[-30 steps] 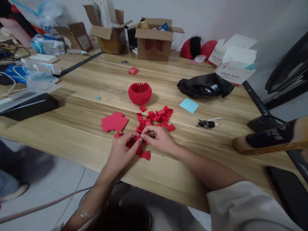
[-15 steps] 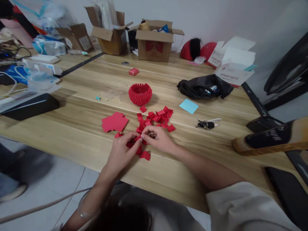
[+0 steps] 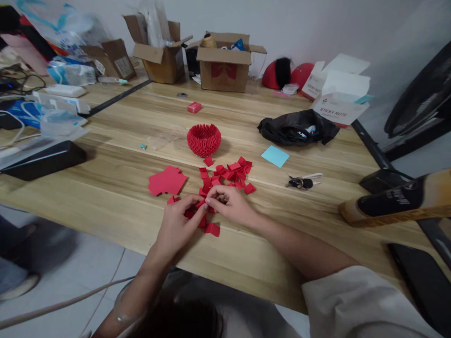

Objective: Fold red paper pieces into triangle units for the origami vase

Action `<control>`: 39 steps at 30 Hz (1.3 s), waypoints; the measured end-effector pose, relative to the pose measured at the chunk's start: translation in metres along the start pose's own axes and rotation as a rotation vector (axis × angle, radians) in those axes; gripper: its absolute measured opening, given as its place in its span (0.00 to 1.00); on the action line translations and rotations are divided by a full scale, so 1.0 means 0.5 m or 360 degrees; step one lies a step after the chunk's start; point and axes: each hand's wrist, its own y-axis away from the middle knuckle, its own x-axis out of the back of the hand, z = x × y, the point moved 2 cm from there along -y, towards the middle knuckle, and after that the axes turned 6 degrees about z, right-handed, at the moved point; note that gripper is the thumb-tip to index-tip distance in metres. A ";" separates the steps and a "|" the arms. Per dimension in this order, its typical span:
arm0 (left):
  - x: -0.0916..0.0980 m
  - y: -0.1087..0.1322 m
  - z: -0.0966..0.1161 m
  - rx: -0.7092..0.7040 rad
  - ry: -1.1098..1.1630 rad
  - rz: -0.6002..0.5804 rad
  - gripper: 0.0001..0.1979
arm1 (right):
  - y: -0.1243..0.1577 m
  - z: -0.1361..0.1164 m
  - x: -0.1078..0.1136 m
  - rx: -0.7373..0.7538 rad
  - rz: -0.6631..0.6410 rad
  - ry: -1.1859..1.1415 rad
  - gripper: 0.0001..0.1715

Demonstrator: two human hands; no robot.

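Between my fingertips is a small folded piece of red paper [image 3: 200,203]. My left hand [image 3: 181,218] pinches it from the left, and my right hand [image 3: 229,202] grips its other end with thumb and forefinger. Several folded red paper pieces [image 3: 235,172] lie scattered just beyond and beneath my hands; one creased piece [image 3: 212,229] rests nearer the table's front edge. Flat red paper sheets [image 3: 167,180] are stacked loosely to the left. Behind the loose pieces stands a round red bowl made of many folded paper units [image 3: 204,141].
On the wooden table [image 3: 127,188] a blue paper sheet [image 3: 275,156], keys [image 3: 303,182] and a black bag [image 3: 298,129] lie to the right. A bottle [image 3: 391,202] and a phone [image 3: 419,277] are at far right. Cardboard boxes [image 3: 225,70] line the back.
Both hands keep their pinch on the red paper in almost the same pose. The whole view has shifted slightly; the things on the table stay put.
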 end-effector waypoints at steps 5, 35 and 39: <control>-0.001 0.000 -0.004 0.0011 0.0000 -0.0004 0.09 | 0.000 -0.006 0.001 0.0012 0.0003 0.0045 0.05; -0.003 0.010 -0.032 0.0289 0.0290 0.0176 0.12 | -0.003 0.000 0.000 0.0038 0.0066 -0.0040 0.03; -0.002 0.009 -0.029 0.0280 0.0283 0.0182 0.11 | -0.003 0.002 0.000 0.0042 0.0076 -0.0053 0.02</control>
